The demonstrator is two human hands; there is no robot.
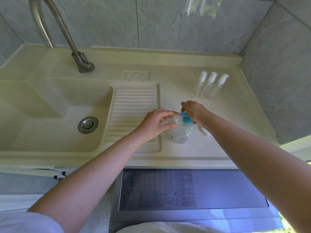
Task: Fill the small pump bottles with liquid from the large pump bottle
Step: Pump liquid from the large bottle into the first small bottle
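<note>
A large clear bottle [182,132] with a blue pump head [186,119] stands on the cream counter, right of the ribbed drainboard. My left hand [155,125] holds a small clear bottle [176,118] with its open mouth under the blue spout. My right hand [193,111] rests on top of the blue pump with fingers curled over it. Three small bottles [210,86] with white caps stand in a row at the back right. A small white pump cap [204,131] lies on the counter under my right wrist.
The sink basin [50,105] with a steel drain [87,124] lies to the left, under a curved steel faucet [74,52]. A ribbed drainboard [133,105] sits left of the bottles. Tiled walls close the back and right. A dark panel [193,190] lies below the counter edge.
</note>
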